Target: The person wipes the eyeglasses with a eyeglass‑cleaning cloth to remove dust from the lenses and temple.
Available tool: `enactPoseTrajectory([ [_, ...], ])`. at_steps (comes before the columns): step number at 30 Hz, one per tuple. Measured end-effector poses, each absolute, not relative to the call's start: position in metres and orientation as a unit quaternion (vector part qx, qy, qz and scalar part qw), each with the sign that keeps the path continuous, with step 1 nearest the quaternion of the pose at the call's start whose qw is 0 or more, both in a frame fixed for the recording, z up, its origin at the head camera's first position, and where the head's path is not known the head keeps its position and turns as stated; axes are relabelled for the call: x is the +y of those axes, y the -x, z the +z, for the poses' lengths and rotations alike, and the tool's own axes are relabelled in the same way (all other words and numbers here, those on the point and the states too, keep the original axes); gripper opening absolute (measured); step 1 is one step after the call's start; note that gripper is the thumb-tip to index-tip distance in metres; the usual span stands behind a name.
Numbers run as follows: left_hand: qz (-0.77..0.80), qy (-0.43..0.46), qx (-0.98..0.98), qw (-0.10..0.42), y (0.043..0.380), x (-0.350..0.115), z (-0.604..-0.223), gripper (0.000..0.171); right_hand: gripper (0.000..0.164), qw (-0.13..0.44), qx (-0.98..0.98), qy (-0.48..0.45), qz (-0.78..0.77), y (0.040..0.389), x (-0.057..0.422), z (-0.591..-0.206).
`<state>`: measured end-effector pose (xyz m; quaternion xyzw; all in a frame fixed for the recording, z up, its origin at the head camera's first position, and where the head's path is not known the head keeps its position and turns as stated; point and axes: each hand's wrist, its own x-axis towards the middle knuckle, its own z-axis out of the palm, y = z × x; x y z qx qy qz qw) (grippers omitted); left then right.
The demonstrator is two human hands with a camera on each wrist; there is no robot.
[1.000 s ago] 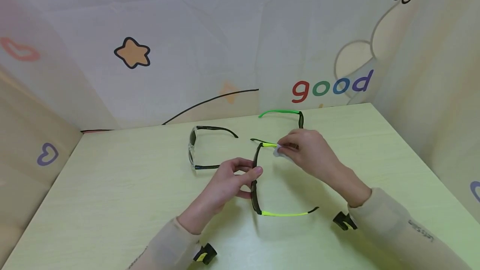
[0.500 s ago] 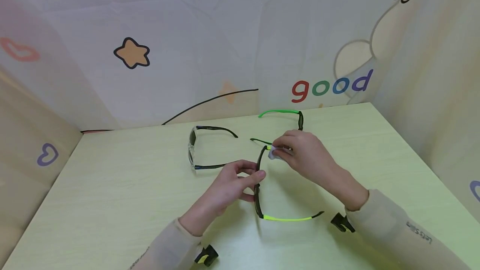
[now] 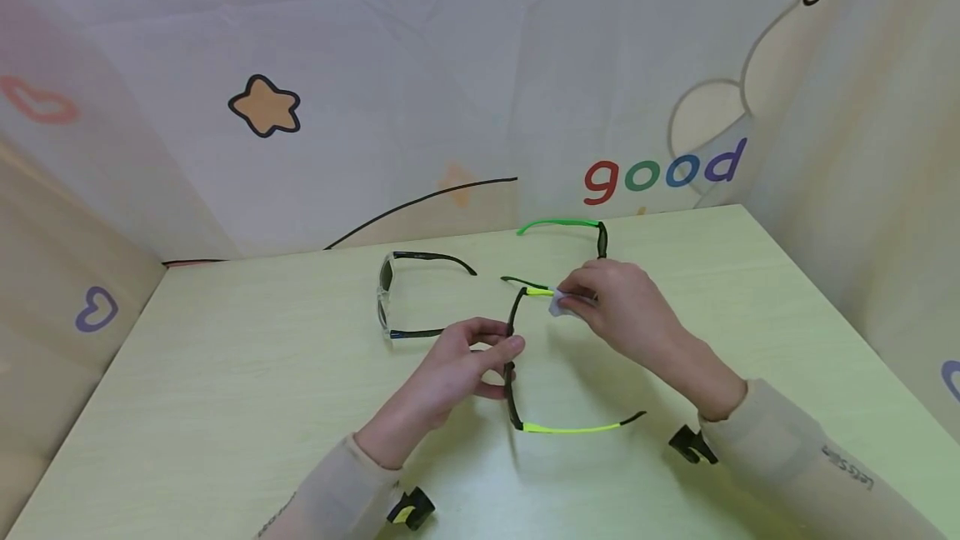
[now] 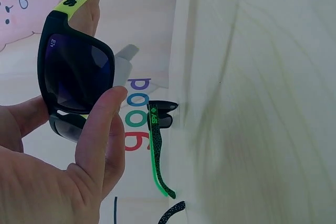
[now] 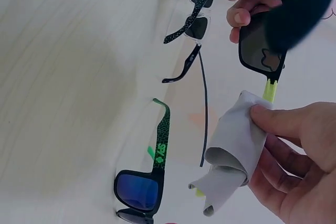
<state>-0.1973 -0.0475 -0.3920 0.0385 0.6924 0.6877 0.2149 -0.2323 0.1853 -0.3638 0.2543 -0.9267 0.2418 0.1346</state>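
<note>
My left hand holds a pair of dark sunglasses by the middle of the front frame, raised over the table, both yellow-green temples unfolded and pointing right. In the left wrist view the thumb lies near the edge of a dark lens. My right hand pinches a light grey cloth folded around the far temple, a little way from its hinge. Most of that temple is hidden by cloth and fingers. The near temple is uncovered.
Clear-framed sunglasses with dark temples stand on the table, left of the held pair. Another pair with green temples stands at the back, partly behind my right hand. A printed curtain hangs behind the table.
The cloth slid along the far temple to the hinge, then back away from it. The held sunglasses shifted slightly right and returned. Both other pairs stayed put.
</note>
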Motion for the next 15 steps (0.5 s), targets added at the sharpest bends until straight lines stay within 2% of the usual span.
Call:
enactPoseTrajectory([
  [15, 0.713, -0.022, 0.671, 0.202, 0.197, -0.061, -0.388, 0.047, 0.009, 0.132, -0.928, -0.215, 0.274, 0.232, 0.202, -0.364],
])
